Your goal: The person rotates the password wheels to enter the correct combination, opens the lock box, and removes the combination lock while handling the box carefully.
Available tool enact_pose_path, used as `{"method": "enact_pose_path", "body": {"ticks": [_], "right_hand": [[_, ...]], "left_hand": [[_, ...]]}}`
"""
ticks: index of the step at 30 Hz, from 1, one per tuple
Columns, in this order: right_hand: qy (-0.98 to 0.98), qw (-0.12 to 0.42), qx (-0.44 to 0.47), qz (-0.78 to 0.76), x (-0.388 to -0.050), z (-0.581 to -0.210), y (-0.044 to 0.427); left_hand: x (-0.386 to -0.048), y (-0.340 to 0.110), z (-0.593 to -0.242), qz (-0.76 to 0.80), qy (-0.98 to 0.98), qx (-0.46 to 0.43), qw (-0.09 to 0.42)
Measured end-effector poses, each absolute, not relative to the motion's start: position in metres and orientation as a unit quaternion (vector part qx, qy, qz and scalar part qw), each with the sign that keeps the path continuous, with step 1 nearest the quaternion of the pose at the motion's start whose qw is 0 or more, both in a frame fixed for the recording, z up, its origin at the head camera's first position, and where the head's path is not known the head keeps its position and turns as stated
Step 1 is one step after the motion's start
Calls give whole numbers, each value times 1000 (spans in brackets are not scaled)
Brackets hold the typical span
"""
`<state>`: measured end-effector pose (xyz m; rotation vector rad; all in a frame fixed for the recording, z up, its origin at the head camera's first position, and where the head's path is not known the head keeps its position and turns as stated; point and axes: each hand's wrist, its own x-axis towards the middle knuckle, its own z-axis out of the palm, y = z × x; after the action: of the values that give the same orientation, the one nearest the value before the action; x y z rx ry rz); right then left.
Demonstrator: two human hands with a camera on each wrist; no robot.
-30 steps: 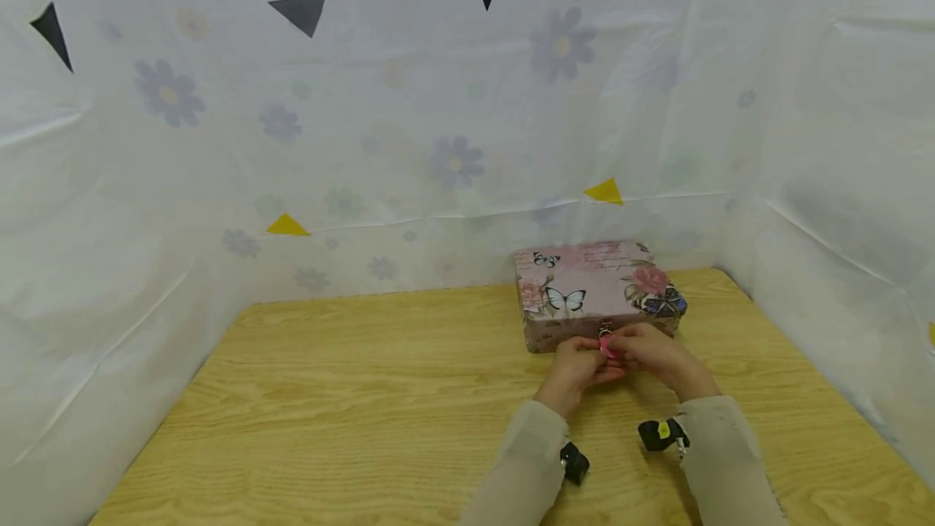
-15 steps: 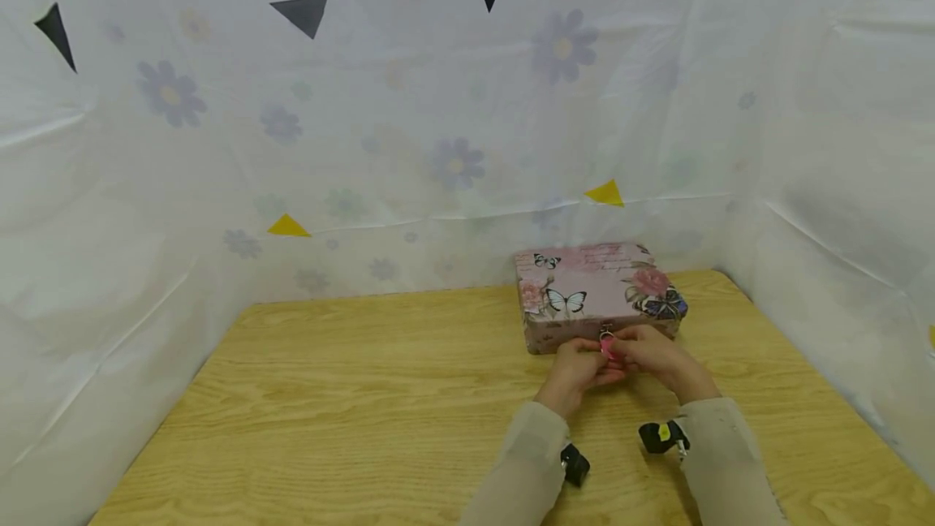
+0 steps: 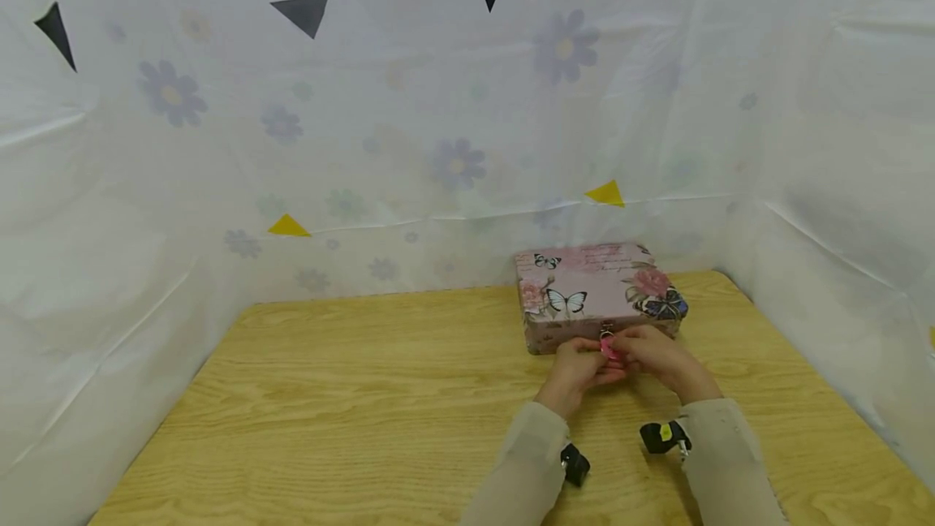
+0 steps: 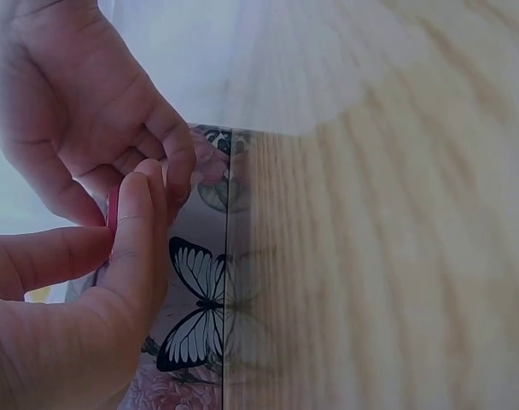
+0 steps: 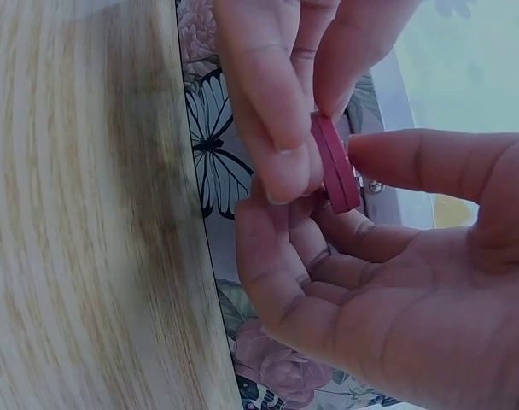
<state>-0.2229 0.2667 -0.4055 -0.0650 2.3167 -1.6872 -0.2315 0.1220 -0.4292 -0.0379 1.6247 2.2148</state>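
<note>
A pink padlock (image 3: 609, 347) hangs by its shackle from the metal clasp (image 3: 606, 325) on the front of a pink box (image 3: 584, 286) printed with butterflies and roses. The box's lid is down. My left hand (image 3: 575, 370) pinches the padlock between thumb and fingers, as the left wrist view shows. From the other side my right hand (image 3: 661, 357) also holds it, its thumb (image 5: 413, 162) against the lock's edge and its fingers curled close by. In the right wrist view the padlock (image 5: 336, 166) is seen edge-on; its underside is partly hidden by fingers.
The box stands near the back right of the wood-grain table (image 3: 351, 396). Behind it rises a white flowered curtain (image 3: 409, 104) with dark and yellow triangles. A black strap mount (image 3: 661, 435) sits at my right wrist, another strap mount (image 3: 575, 465) at my left.
</note>
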Motion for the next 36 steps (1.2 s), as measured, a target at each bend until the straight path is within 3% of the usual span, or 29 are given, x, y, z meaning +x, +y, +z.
{"method": "enact_pose_path", "body": {"ticks": [36], "right_hand": [[788,143,-35,-598,-224,-409,267]], "left_hand": [[-232,121,-430,791,577,-15,201]]}}
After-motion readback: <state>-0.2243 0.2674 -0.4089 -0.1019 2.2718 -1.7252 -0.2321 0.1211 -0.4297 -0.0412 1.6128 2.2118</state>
